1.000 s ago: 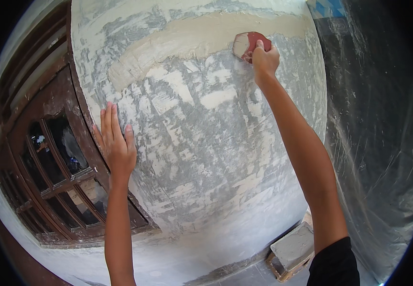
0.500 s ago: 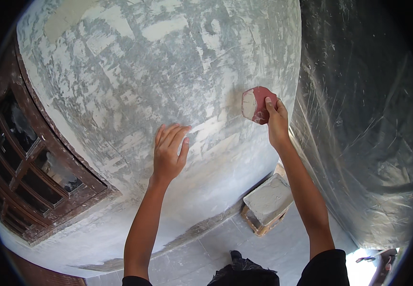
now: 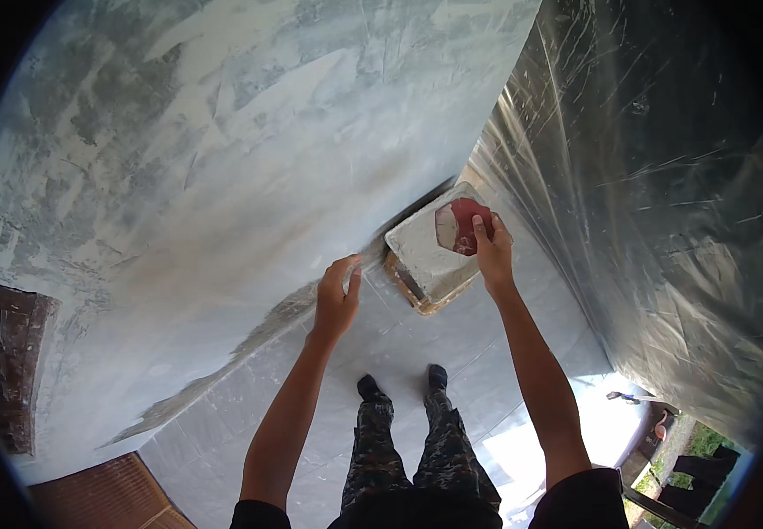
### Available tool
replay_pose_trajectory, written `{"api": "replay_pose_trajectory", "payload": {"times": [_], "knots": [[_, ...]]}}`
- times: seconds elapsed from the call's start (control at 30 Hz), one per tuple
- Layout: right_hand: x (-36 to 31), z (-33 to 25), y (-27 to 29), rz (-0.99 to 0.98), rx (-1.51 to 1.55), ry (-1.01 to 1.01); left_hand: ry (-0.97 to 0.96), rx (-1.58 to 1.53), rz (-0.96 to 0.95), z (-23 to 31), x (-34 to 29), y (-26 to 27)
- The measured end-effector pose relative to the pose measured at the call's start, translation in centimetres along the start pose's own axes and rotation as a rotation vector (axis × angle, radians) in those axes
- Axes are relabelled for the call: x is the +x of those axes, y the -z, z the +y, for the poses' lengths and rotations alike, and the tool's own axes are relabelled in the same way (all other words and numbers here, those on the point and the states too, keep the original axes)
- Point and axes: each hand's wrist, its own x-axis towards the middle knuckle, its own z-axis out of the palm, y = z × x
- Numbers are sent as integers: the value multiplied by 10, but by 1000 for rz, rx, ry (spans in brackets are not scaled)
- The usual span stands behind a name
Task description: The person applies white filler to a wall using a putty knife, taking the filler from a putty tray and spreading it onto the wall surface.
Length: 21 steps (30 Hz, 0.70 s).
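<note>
My right hand [image 3: 497,256] pinches a flat red putty spreader [image 3: 467,214] between thumb and fingers. Pale putty coats the spreader's left part. It appears over a shallow tray [image 3: 393,240] of light grey putty; whether it touches the putty, I cannot tell. The tray rests on a wooden-looking support [image 3: 407,282] by the foot of the wall. To the left, my left hand [image 3: 337,300] is empty in the air, fingers loosely bent and thumb apart, in front of the wall's lower edge.
A grey wall [image 3: 196,167] with patchy white putty fills the left. Clear plastic sheeting [image 3: 646,203] hangs on the right. Below lie grey floor tiles [image 3: 311,406] and my feet. A brown window frame [image 3: 15,370] sits at far left, a brown ribbed surface [image 3: 108,498] at lower left.
My view has swung down from the upper wall to the tray and floor. The right hand has brought the spreader from the wall to over the tray. My left hand has left the wall area.
</note>
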Motion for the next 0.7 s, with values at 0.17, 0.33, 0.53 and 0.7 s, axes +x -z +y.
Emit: {"api": "replay_pose_trajectory", "payload": {"times": [0.17,0.33,0.53,0.7], "knots": [[4,91,23,-58,-248,-50,167,7,-61,-52,-51,-87],[24,186,37,-251,-337,57,277,-25,-32,-95,-84,-168],[55,257,37,-527,-614,403,325,-49,-23,-140,-110,-243],[65,278,17,-749,-749,479,453,-31,-20,-167,-114,-284]]}}
